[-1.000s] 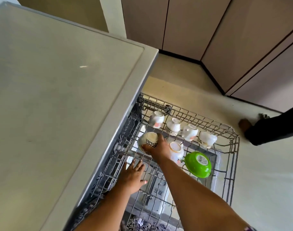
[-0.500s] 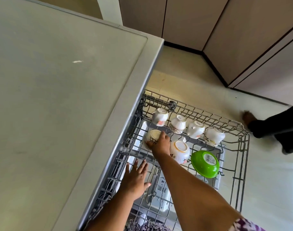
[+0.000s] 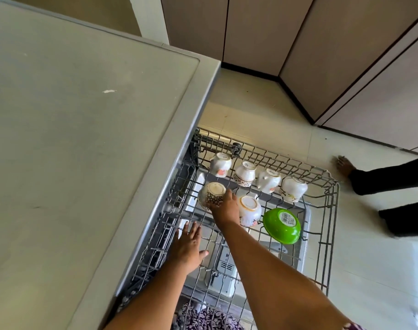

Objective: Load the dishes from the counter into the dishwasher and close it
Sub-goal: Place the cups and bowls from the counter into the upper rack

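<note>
The right hand (image 3: 224, 207) grips the patterned cup (image 3: 211, 196), inverted over the rack (image 3: 331, 225); the left hand (image 3: 187, 248) rests flat, fingers spread. Early release risks tipping it against the neighbouring white cup (image 3: 249, 209)

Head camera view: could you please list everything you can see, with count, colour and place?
Patterned cup: one, white with dark pattern, upside down at the rack's left, under the right hand.
White cups: four, upside down along the rack's far edge.
Orange-rimmed cup: one, white, beside the right hand.
Green bowl: one, tilted, right of that cup.
Rack: one, grey wire, pulled out.
Counter: one, grey, left.
Cabinets: beige, behind.
Another person's foot: one, right.
Left hand: open over the rack.
Right hand: grips the patterned cup.
</note>
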